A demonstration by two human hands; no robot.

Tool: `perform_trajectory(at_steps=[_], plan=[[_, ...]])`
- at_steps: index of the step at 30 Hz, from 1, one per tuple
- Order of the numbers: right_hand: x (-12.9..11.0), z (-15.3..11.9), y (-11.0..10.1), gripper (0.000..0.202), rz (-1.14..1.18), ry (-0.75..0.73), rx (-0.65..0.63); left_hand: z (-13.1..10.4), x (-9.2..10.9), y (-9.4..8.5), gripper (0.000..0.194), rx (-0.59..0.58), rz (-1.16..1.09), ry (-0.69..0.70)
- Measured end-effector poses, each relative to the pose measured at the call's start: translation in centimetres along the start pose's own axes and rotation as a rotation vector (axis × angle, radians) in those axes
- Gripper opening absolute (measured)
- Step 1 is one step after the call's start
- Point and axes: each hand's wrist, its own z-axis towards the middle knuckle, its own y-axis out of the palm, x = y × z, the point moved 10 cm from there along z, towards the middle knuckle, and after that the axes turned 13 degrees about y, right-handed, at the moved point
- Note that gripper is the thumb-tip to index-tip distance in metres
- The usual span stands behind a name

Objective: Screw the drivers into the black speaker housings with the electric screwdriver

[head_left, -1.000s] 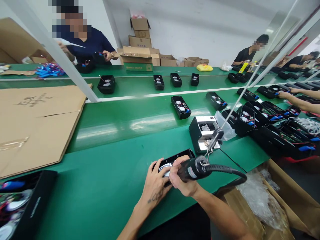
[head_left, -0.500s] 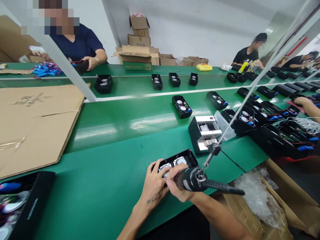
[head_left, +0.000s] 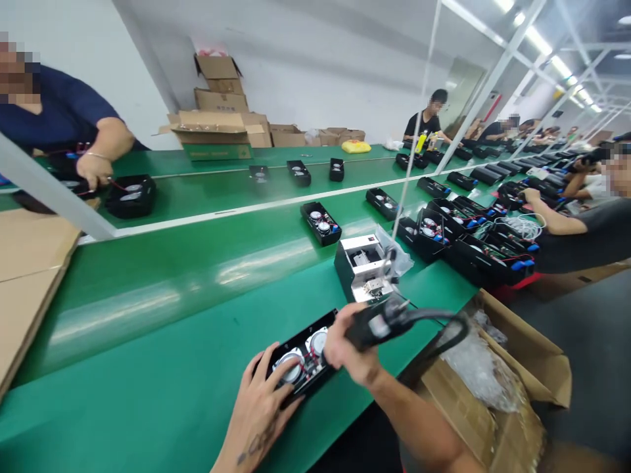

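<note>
A black speaker housing with two round silver speakers lies tilted on the green mat near the front. My left hand has its fingers spread over the housing's left end, touching the left speaker. My right hand is wrapped round a black hanging power screwdriver at the housing's right end. The tool's tip is hidden behind my fingers. Just behind it stands a silver and black screw feeder.
More housings, one of them, sit on the green belt. A cardboard sheet lies at left. An open carton with clear plastic is at lower right. A co-worker's hand is at upper left; other people work at right.
The view has turned right. My right hand and the screwdriver have moved from the left part of the housing to its right end. The co-worker's hand now reaches to a housing.
</note>
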Motion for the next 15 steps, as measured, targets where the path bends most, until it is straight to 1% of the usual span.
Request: perform_trajectory(at_steps=[1,2,3,4,5,7,9,11,13,15], plan=[[-1.3,1.0,-2.5,0.034,0.037,-0.044,0.081,-0.5,-0.1,-0.1,0.010,-0.008,-0.011,0.008],[-2.8,1.8,-5.4,0.034,0.081,-0.113,0.198,-0.9,-0.3,-0.4,0.012,-0.002,-0.016,0.007],[-4.0,2.6,-8.2,0.037,0.093,-0.176,0.317,-1.3,-0.4,-0.8,0.013,0.009,-0.016,0.003],[-4.9,3.5,-10.3,0.038,0.057,-0.208,0.397,-1.6,-0.6,-1.1,0.013,0.013,-0.015,-0.004],[-5.5,4.3,-12.0,0.038,0.016,-0.238,0.465,-1.8,-0.7,-1.3,0.013,0.010,-0.012,-0.005],[-5.8,6.1,-14.2,0.034,-0.066,-0.258,0.529,-1.6,-0.5,-1.6,0.011,-0.008,0.010,0.023],[-5.0,7.5,-14.9,0.032,-0.119,-0.223,0.530,-0.8,0.1,-2.0,0.009,-0.017,0.044,0.070],[-3.6,8.4,-14.8,0.031,-0.178,-0.138,0.485,0.2,0.7,-2.2,0.009,-0.009,0.065,0.091],[-2.0,8.6,-13.9,0.032,-0.232,-0.033,0.392,1.2,1.2,-2.2,0.008,-0.009,0.072,0.078],[-0.7,7.9,-12.8,0.031,-0.225,0.057,0.271,2.0,1.9,-1.7,0.009,-0.032,0.073,0.052]])
